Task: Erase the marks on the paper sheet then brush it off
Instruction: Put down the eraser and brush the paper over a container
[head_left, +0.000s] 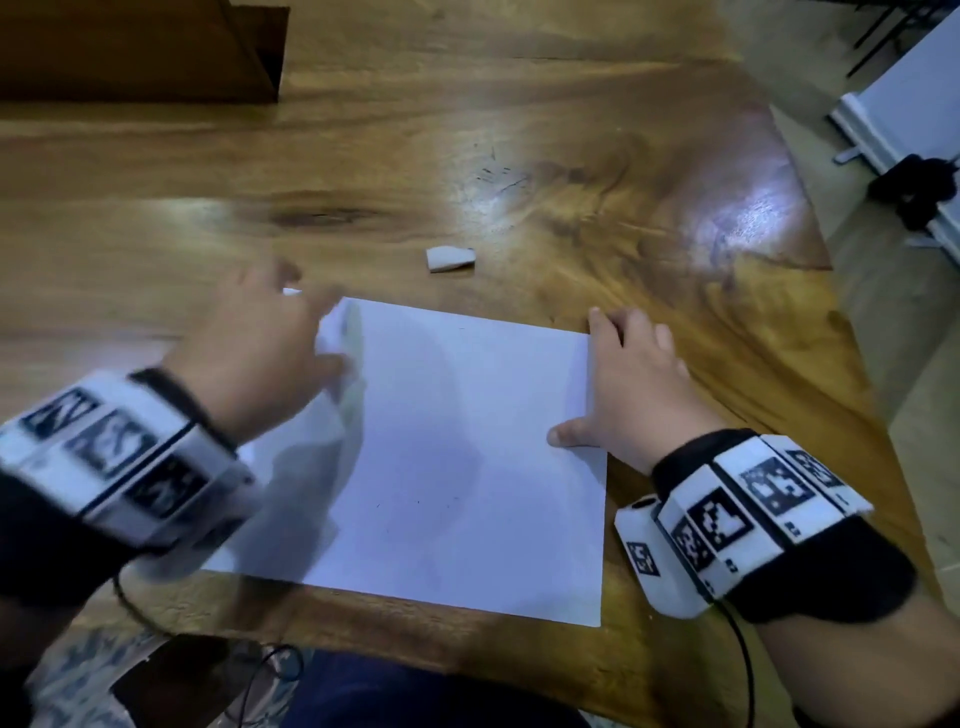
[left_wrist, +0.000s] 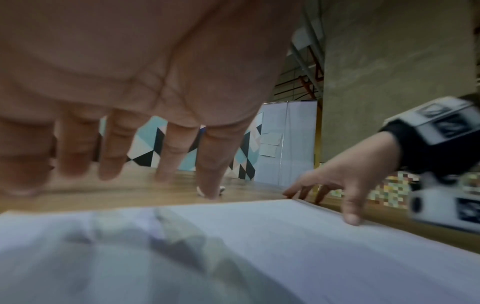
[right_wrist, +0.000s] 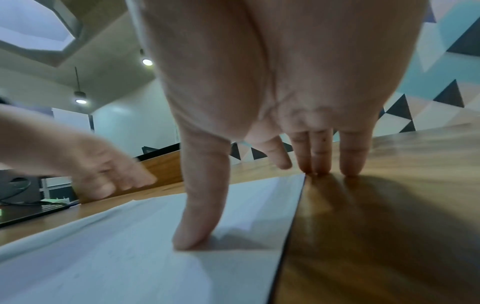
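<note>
- The sheet (head_left: 457, 447) lies flat near the table's (head_left: 519, 104) front edge, almost clean; only a few faint specks show low on it.
- Right hand (head_left: 628, 384) pins the sheet's right border: fingers straight, thumb (right_wrist: 192, 236) pressed on the paper, the other fingertips (right_wrist: 350, 164) on the wood just beside the edge. It grips nothing.
- Left hand (head_left: 260, 353) hangs over the sheet's left part, blurred, fingers spread and straight, holding nothing; the wrist view shows a gap under the fingertips (left_wrist: 166, 164).
- Judgement: erasing looks finished, since the eraser (head_left: 451, 259) lies free on the wood just past the far edge; the brushing step is in hand.
- Next move calls for a light flat sweep outward across the paper while the right thumb keeps it from sliding or creasing.
- Room: bare wood lies left and beyond the sheet; the table's right rim slants close behind the right hand, so sweeping left or away suits best.
- A dark wooden stand (head_left: 145, 52) sits at the far left, well apart.
</note>
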